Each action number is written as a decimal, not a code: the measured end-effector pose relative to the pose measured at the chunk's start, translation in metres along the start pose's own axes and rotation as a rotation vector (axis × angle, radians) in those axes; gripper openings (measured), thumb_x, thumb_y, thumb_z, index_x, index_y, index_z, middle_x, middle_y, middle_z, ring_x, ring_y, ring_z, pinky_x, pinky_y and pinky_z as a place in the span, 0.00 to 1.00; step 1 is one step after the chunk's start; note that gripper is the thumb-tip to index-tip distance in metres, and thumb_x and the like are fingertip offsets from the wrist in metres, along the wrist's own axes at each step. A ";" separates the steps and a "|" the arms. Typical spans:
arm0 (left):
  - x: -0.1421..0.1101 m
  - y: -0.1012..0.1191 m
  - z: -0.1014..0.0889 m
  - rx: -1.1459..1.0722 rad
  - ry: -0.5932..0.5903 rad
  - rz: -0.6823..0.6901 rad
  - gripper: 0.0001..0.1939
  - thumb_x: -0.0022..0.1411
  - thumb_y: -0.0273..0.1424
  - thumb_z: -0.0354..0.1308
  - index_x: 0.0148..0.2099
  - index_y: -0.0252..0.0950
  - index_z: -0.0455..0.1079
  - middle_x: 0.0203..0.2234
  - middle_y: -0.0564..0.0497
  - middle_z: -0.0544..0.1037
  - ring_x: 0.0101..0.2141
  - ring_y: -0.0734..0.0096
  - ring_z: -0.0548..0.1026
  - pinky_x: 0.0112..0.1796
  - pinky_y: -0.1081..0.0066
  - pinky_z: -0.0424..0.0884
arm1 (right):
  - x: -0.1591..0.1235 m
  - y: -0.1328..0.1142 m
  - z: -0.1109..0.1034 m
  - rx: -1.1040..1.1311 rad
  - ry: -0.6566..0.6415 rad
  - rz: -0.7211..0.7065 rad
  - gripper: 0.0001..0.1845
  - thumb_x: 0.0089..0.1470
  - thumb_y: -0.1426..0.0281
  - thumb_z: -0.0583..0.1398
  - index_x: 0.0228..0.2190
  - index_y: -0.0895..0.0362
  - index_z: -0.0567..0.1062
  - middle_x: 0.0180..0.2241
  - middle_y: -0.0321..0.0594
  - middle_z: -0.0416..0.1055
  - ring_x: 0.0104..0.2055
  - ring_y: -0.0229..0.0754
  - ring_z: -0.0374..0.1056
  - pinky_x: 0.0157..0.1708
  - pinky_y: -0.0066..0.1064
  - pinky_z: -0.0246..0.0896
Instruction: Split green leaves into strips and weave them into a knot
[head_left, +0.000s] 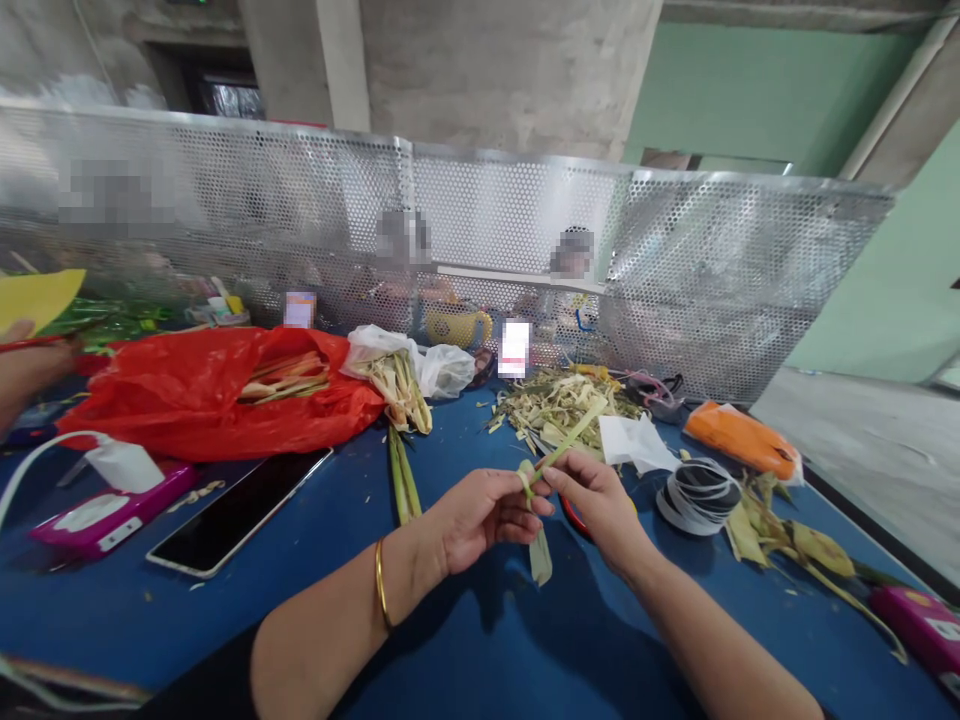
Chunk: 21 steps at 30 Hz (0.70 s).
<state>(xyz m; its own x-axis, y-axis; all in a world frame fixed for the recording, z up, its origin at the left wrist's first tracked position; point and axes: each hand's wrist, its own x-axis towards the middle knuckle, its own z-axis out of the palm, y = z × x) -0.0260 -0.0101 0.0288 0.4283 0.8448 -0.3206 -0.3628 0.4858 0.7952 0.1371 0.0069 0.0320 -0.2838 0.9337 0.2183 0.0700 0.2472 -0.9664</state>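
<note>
- On my feed the leaf strip [576,435] looks like plant fibre, smooth and fairly matt.
- I see the tabletop [315,610] as smooth, with a dull sheen.
- The screen [517,195] looks to me like perforated metal, silvery and shiny.
- The red bag [180,385] is thin plastic, crinkled and glossy.
- I read the phone [240,512] as having smooth, glossy glass.
- The power strip [154,507] seems hard, shiny plastic.
- I take the bracelet [381,583] for polished, gold-coloured metal.
- The leaf scraps [551,402] look rough and papery.
- I see rough, matt concrete on the wall [487,70].
</note>
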 end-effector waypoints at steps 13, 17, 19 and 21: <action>0.001 -0.001 -0.002 0.026 -0.045 0.017 0.11 0.59 0.31 0.55 0.38 0.28 0.73 0.26 0.47 0.77 0.21 0.77 0.74 0.24 0.78 0.71 | -0.004 -0.005 0.004 0.223 0.125 0.137 0.09 0.42 0.65 0.65 0.24 0.58 0.75 0.22 0.36 0.71 0.28 0.38 0.65 0.34 0.31 0.58; -0.001 0.000 0.000 0.022 -0.020 0.020 0.11 0.60 0.32 0.55 0.37 0.28 0.74 0.24 0.48 0.77 0.20 0.78 0.73 0.23 0.79 0.70 | -0.003 -0.005 0.005 0.261 0.113 0.150 0.08 0.42 0.66 0.64 0.22 0.59 0.74 0.23 0.36 0.70 0.28 0.38 0.66 0.35 0.30 0.58; -0.002 0.002 0.001 0.018 0.002 0.017 0.12 0.61 0.32 0.54 0.37 0.28 0.74 0.24 0.48 0.76 0.19 0.78 0.73 0.22 0.79 0.70 | -0.002 -0.004 0.004 0.251 0.118 0.140 0.09 0.42 0.65 0.64 0.22 0.58 0.74 0.25 0.36 0.70 0.29 0.38 0.66 0.36 0.31 0.59; -0.002 0.003 0.001 0.013 0.010 0.016 0.12 0.61 0.32 0.54 0.37 0.28 0.73 0.24 0.48 0.76 0.19 0.78 0.72 0.23 0.78 0.71 | -0.002 -0.002 0.004 0.200 0.133 0.100 0.10 0.43 0.64 0.64 0.21 0.58 0.75 0.26 0.38 0.71 0.31 0.40 0.66 0.38 0.31 0.59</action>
<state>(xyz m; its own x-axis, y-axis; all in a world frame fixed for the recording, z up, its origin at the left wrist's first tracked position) -0.0268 -0.0106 0.0320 0.4142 0.8547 -0.3130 -0.3590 0.4694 0.8067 0.1337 0.0038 0.0332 -0.1562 0.9800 0.1235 -0.1028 0.1082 -0.9888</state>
